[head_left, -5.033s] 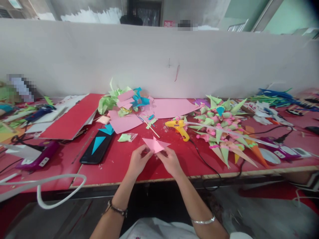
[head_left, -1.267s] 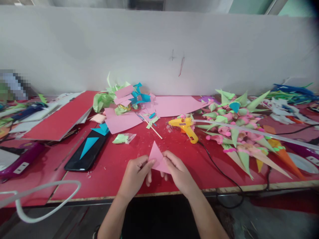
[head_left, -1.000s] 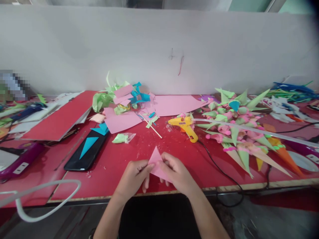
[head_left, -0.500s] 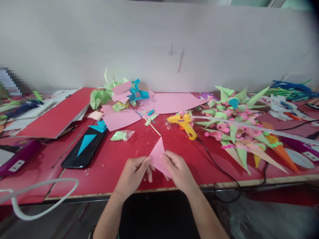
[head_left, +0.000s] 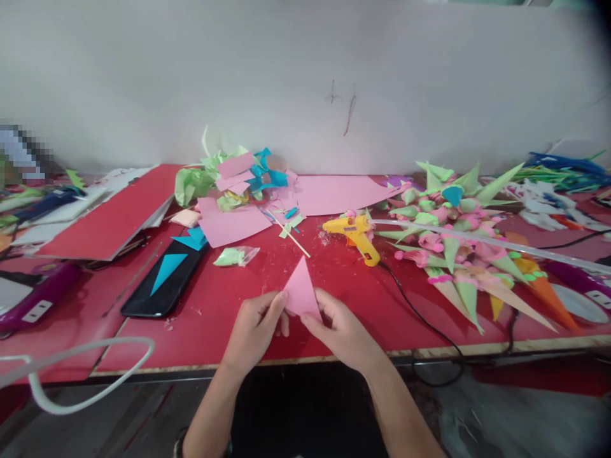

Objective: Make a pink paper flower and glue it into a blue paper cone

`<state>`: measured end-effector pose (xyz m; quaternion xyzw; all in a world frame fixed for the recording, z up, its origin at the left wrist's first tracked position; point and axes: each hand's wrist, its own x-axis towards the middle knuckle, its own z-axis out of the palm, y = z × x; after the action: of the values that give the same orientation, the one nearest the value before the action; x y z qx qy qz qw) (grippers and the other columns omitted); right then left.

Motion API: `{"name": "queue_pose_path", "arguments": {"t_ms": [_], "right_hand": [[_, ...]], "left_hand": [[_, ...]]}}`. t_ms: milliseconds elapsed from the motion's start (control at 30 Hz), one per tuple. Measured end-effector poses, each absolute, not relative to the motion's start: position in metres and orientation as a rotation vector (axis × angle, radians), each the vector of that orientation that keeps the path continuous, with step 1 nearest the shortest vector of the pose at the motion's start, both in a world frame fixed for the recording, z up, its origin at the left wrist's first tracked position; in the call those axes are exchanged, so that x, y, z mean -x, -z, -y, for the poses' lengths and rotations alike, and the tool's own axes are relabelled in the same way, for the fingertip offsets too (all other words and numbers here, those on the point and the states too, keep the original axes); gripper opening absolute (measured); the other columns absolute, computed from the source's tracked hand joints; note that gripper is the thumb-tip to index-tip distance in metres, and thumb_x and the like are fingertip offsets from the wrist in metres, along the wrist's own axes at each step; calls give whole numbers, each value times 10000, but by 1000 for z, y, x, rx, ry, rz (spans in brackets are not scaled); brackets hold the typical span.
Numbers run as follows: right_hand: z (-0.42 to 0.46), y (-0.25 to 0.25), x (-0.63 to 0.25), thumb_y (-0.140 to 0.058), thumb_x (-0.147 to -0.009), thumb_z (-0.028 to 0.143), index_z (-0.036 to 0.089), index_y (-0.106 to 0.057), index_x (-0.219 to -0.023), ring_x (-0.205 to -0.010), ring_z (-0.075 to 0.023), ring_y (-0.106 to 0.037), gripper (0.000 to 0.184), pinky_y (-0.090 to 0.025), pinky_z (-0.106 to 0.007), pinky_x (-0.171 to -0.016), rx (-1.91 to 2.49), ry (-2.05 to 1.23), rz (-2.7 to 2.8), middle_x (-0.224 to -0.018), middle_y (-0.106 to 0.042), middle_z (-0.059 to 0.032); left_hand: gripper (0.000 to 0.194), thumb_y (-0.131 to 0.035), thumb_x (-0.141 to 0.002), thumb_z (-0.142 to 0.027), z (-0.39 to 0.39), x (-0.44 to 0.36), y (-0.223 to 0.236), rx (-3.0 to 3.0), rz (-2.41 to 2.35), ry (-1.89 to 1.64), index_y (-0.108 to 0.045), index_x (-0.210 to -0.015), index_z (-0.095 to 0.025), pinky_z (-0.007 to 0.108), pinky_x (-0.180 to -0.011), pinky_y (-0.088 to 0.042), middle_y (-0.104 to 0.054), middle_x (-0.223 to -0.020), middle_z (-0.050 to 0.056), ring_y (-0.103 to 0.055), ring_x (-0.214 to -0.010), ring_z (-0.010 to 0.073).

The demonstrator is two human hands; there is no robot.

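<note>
Between my two hands, over the front of the red table [head_left: 219, 340], is a pink piece of paper [head_left: 300, 289] with its point upward. My left hand [head_left: 260, 327] pinches its left edge between thumb and fingers. My right hand [head_left: 338, 327] grips the lower right side, thumb in front and fingers behind the paper. Just beyond the paper's tip lies a thin wooden stick [head_left: 298, 244]. A yellow glue gun [head_left: 356, 234] rests to the right of the stick, its black cord trailing toward the table edge.
Several paper cones [head_left: 451, 248] are heaped at the right. On the left lie a black phone [head_left: 153, 302] carrying blue paper pieces [head_left: 167, 272], a red board [head_left: 109, 213] and a purple tool [head_left: 42, 299]. Pink sheets [head_left: 334, 194] and green scraps [head_left: 195, 181] sit at the back.
The pink paper has turned slightly, its tip now leaning a little further left. My right thumb has slid down to the paper's lower edge. The view has shifted slightly.
</note>
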<state>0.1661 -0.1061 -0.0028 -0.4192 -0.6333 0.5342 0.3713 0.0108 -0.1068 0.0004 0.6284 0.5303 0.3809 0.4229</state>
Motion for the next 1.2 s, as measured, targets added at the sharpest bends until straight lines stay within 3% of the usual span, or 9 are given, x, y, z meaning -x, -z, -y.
{"name": "queue_pose_path", "arguments": {"t_ms": [100, 167, 367, 700, 867, 1200], "right_hand": [[108, 3, -166, -555, -735, 190, 240, -337, -1193, -879, -141, -523, 510, -400, -288, -834, 1023, -1304, 1595, -973, -536, -23], [109, 2, -168, -590, -709, 183, 264, -243, -1264, -896, -142, -525, 660, -392, -298, -861, 978, -1273, 1620, -1000, -531, -24], [108, 3, -171, -582, -712, 182, 234, -495, -1107, -1033, -178, -486, 408, -373, -303, -903, 931, -1174, 1752, -1121, -527, -41], [105, 5, -170, -559, -755, 247, 207, -655, -850, -755, -150, -562, 141, -434, -251, -691, 950, -1238, 1611, -809, -603, -29], [106, 6, -170, -559, -740, 302, 159, -631, -690, -669, -146, -537, 168, -416, -237, -591, 1090, -1199, 1527, -677, -576, -18], [106, 10, -168, -560, -725, 288, 158, -499, -677, -585, -99, -466, 152, -371, -211, -545, 1148, -1247, 1441, -620, -499, 21]], "left_hand": [[383, -390, -825, -347, 106, -7, 5, -1420, -1332, -1093, -401, -493, -156, 172, -415, -267, -365, -395, -54, -331, -385, 55], [379, -415, -805, -337, 106, -5, 8, -1290, -1316, -1204, -316, -481, -166, 174, -382, -198, -264, -407, -70, -240, -378, 46], [332, -484, -748, -312, 106, -5, 7, -1183, -1228, -1151, -326, -498, -160, 162, -387, -179, -229, -477, -71, -212, -424, 41], [294, -396, -819, -335, 105, -6, 10, -1670, -1234, -963, -434, -585, -162, 175, -529, -342, -403, -561, -38, -388, -546, 82], [294, -369, -846, -326, 107, -7, 3, -1786, -1115, -836, -484, -637, -154, 166, -533, -341, -482, -586, -34, -432, -552, 76], [369, -387, -851, -316, 108, -9, 1, -1855, -1263, -740, -533, -557, -146, 154, -505, -322, -537, -510, -37, -447, -470, 56]]}}
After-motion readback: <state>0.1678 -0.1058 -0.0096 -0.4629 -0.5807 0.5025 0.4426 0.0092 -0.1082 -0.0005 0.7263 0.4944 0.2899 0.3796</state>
